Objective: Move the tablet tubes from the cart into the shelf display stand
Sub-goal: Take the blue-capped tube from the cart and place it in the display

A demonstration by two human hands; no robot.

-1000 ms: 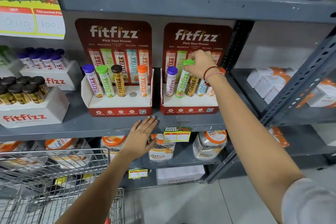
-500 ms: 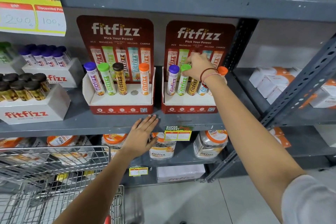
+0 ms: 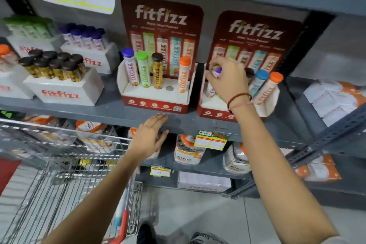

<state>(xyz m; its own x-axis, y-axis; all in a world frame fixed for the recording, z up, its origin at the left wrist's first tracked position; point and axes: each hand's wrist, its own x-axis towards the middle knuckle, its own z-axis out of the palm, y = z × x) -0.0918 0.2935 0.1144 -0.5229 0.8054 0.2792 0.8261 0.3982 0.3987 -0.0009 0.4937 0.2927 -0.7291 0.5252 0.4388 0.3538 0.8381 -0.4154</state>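
Observation:
Two red "fitfizz" display stands sit on the grey shelf. The left stand (image 3: pixel 154 105) holds purple-, green-, brown- and orange-capped tubes, with one empty hole (image 3: pixel 169 88) between brown and orange. In the right stand (image 3: pixel 213 114), my right hand (image 3: pixel 229 81) pinches the cap of the purple-capped tube (image 3: pixel 210 90). That hand hides the tubes behind it. A blue-capped tube (image 3: pixel 258 83) and an orange-capped tube (image 3: pixel 270 87) lean to its right. My left hand (image 3: pixel 149 138) lies flat and open on the shelf's front edge (image 3: pixel 118 114). The wire cart (image 3: pixel 59 144) is at lower left.
White fitfizz boxes (image 3: pixel 63 89) packed with brown-, purple- and green-capped tubes stand on the shelf to the left. Jars and packets (image 3: pixel 188 152) fill the shelf below. White and orange cartons (image 3: pixel 332 99) lie at right behind a slanted grey brace (image 3: pixel 326 138).
My right hand has shifted left from the green-capped tube to the purple-capped one in the right stand. The camera has moved closer and tilted. My left hand stays on the shelf edge.

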